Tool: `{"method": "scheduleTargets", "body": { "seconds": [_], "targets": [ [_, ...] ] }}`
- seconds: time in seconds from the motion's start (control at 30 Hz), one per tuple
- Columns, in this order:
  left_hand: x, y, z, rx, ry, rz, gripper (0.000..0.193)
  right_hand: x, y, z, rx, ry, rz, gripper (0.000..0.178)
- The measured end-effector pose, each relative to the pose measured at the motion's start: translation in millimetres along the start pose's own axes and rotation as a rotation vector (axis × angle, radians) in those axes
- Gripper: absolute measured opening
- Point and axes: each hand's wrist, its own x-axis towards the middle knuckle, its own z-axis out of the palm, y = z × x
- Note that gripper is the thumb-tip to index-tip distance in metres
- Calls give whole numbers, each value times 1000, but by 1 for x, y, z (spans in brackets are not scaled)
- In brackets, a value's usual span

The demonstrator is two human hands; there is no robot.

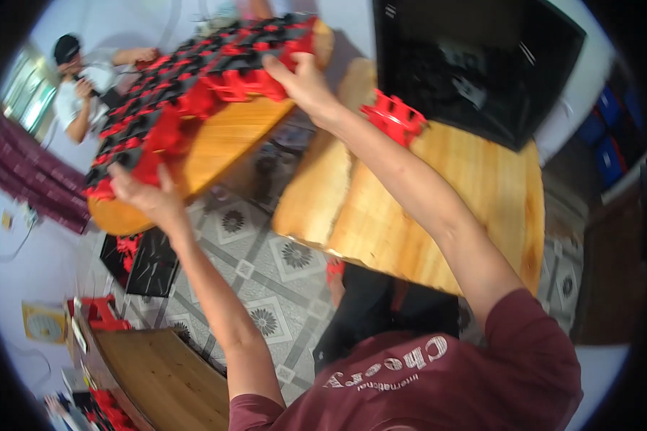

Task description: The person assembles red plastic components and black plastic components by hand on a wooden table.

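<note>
A long block of red plastic pieces with black parts in rows (187,75) lies along the wooden table at the upper left. My left hand (151,201) is at its near left end, fingers over the corner and thumb against the red side. At the right end, my right hand (305,86) grips the red edge, with the thumb toward the black parts. Some fingers are blurred or hidden. A separate red plastic piece with a notched rim (395,118) stands on the nearer wooden table (438,208), beyond my right forearm.
A large dark screen (474,65) stands at the back of the nearer table. Another person (86,90) is beyond the block at the left. A black crate (153,262) sits on the patterned tile floor (230,223). A brown wooden surface (162,366) is at lower left.
</note>
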Motion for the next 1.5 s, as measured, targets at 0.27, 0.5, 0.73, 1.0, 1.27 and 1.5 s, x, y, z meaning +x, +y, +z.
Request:
{"method": "scheduleTargets", "body": {
  "seconds": [0.27, 0.5, 0.73, 1.0, 1.27, 1.5],
  "targets": [
    [-48, 144, -34, -731, 120, -245, 49, -68, 69, -191, -1328, 84, -5, 60],
    [-139, 270, 40, -860, -567, -110, 53, -121, 40, -238, -559, -173, 75, 56],
    [-154, 321, 37, -1370, -1240, -655, 28, -171, 19, -325, -98, 125, 458, 20],
    [-151, 311, 36, -1023, -1232, -357, 47, -196, 12, -401, 303, 433, 340, 21],
    [-147, 336, -95, -2184, -1035, -1332, 104, -171, -40, -249, 518, -241, 153, 23],
    [-152, 304, -100, -2276, -1249, -1501, 93, 17, 62, -330, -958, 252, -188, 27]
  ]
}}
